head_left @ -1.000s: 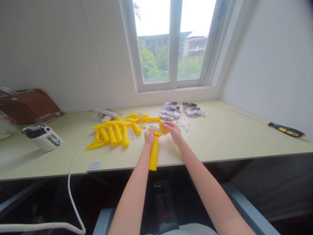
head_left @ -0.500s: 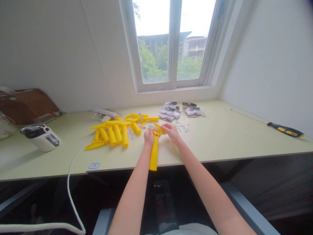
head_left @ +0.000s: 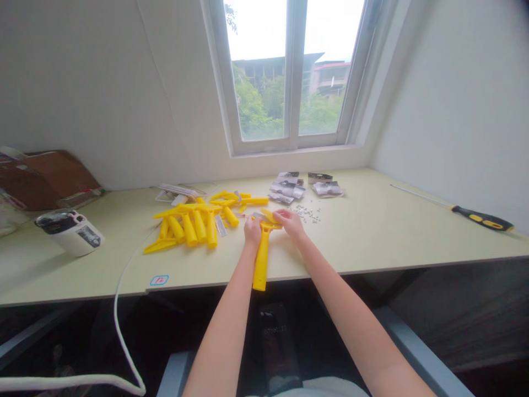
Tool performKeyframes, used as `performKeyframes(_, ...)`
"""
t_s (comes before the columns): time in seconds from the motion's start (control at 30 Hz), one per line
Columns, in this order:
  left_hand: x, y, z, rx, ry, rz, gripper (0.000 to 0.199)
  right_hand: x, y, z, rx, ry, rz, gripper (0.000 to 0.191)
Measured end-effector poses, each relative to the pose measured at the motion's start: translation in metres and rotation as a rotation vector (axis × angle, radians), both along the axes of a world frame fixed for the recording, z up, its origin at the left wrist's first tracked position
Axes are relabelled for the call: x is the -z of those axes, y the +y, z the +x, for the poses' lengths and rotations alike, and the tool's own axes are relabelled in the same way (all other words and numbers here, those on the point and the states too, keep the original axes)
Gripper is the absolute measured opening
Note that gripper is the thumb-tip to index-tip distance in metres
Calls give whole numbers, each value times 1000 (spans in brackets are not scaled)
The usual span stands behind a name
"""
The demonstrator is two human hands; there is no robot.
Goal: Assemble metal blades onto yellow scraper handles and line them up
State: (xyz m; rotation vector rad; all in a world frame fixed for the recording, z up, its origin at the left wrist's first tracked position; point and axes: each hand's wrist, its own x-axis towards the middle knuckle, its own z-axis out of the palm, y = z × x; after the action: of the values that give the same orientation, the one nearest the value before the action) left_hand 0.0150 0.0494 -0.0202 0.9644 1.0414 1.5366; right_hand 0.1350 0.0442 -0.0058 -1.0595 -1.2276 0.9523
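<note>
My left hand (head_left: pixel 252 230) is closed around the head end of a yellow scraper-like tool (head_left: pixel 261 262), whose handle points down past the table's front edge. A thin blade-like plate shows at its head. My right hand (head_left: pixel 290 223) pinches a small yellow piece (head_left: pixel 269 215) against the same head. My fingers partly hide where the pieces meet. Left of my hands lies a pile of yellow handles and heads (head_left: pixel 190 227), with a thin clear-grey strip (head_left: pixel 220 225) beside it. Small metal screws (head_left: pixel 306 213) are scattered beyond my right hand.
Printed packets (head_left: pixel 286 187) lie near the window, with more (head_left: pixel 326 186) to their right. A long screwdriver (head_left: pixel 481 218) rests far right. At left are a white cup (head_left: pixel 72 232), a brown bag (head_left: pixel 47 179) and a white cable (head_left: pixel 119 309). A phone (head_left: pixel 278 344) sits below the edge.
The tool in my hands has shifted very slightly to the right and tilted a little. My right fingers have moved slightly on the small yellow piece.
</note>
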Motion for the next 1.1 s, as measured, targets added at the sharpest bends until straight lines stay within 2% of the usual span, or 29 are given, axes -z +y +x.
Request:
performKeyframes(0.13,2,2,0,-6,-17,7,8,3,7,4,87,174,-80,34)
performKeyframes(0.33,2,4,0,-12,-57,-16,10,0,10,12,265,369,-117,19)
performKeyframes(0.4,1,3,0,-13,-62,-22,9,-2,9,13,285,386,-129,16)
performKeyframes(0.47,-1,2,0,-19,-58,-22,8,-3,5,12,236,329,-150,17)
performKeyframes(0.6,-3,0,-1,-35,-67,11,7,-12,-8,7,36,69,-177,15)
performKeyframes(0.7,-5,-2,-1,-65,-72,46,6,-19,-17,5,-59,-95,-188,19)
performKeyframes(0.8,-6,-3,-1,-76,-76,48,6,-22,-20,5,-87,-152,-186,24)
performKeyframes(1.1,-6,-4,0,-30,-99,59,11,-15,-14,5,-81,-168,-200,23)
